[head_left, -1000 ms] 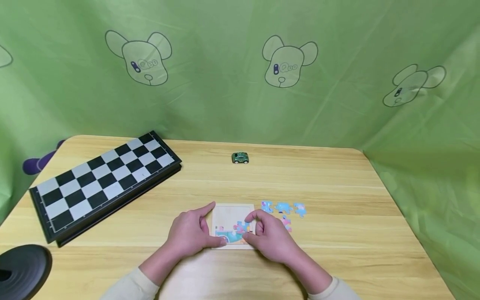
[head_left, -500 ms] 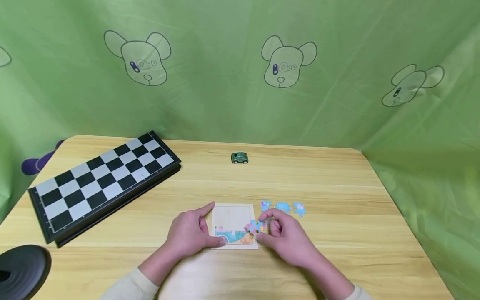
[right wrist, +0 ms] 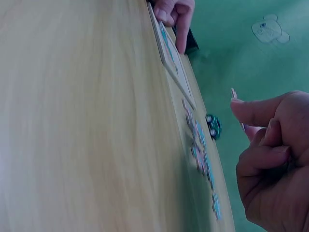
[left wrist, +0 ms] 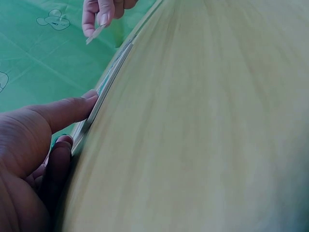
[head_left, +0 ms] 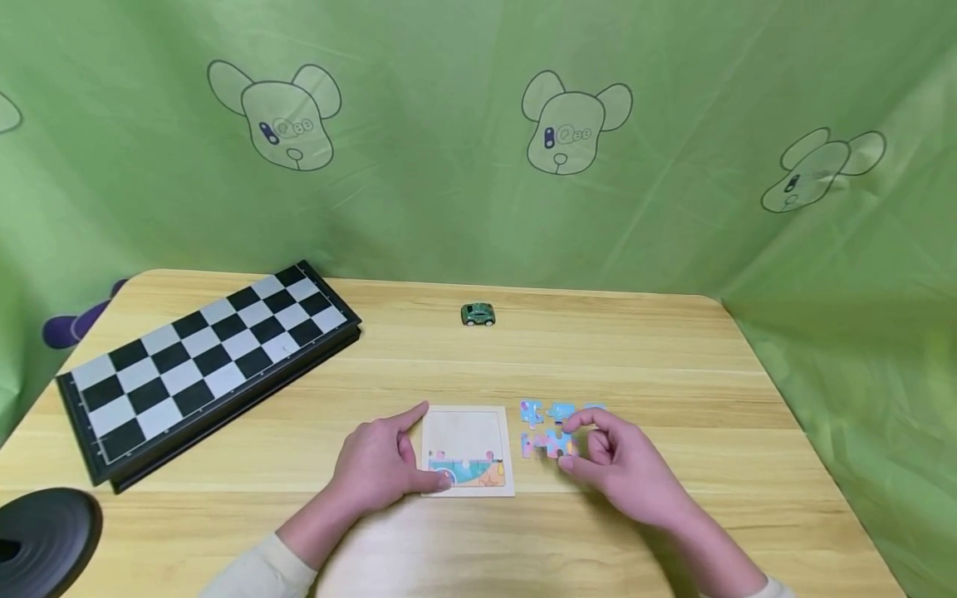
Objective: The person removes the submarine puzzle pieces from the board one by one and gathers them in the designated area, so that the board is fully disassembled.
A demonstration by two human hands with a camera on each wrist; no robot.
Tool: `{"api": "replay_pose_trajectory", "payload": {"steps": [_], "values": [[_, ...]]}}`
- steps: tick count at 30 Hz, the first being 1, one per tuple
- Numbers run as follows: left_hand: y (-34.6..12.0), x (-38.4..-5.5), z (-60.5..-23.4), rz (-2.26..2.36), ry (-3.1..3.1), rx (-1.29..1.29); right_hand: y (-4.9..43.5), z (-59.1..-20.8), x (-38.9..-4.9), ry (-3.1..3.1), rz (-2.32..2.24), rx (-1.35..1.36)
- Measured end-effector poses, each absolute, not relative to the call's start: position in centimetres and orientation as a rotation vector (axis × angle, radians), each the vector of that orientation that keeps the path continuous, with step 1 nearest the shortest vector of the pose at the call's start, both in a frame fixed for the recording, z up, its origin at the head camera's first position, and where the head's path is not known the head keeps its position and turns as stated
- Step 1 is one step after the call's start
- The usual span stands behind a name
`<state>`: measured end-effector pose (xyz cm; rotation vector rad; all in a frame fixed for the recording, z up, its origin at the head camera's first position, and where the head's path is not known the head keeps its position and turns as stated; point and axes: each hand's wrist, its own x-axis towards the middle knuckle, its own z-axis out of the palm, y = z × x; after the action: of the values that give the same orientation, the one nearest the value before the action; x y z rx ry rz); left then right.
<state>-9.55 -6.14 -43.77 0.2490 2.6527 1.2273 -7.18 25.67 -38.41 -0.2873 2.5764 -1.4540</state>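
Since the earlier frame, the right hand (head_left: 628,465) has moved from over the puzzle tray (head_left: 463,428) to the loose pieces on its right, carrying a jigsaw piece (head_left: 557,444) pinched between thumb and index finger, raised off the table (head_left: 673,357). The left hand (head_left: 374,465) has stayed put, gripping the tray's left side, thumb on the lower corner.

The bottom strip (head_left: 467,472) of the picture looks filled in turquoise and orange; the area above it is bare, so most of the assembly seems left. The loose pieces (head_left: 531,412) lie beside the tray, partly hidden by the right hand, making an exact count uncertain.

A folded chessboard (head_left: 213,357) lies at the left, a green toy car (head_left: 478,314) stands beyond the tray, and a black disc (head_left: 52,531) shows at lower left; none blocks the tray. A green curtain (head_left: 434,166) hangs behind.
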Motion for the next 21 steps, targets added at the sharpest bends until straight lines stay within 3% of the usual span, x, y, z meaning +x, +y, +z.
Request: {"api": "replay_pose_trajectory", "payload": {"steps": [21], "values": [[-6.1,-9.6,-43.7,1.221,2.642,0.221,30.7,-39.9,-7.7,2.655,-1.291,-0.206]]}}
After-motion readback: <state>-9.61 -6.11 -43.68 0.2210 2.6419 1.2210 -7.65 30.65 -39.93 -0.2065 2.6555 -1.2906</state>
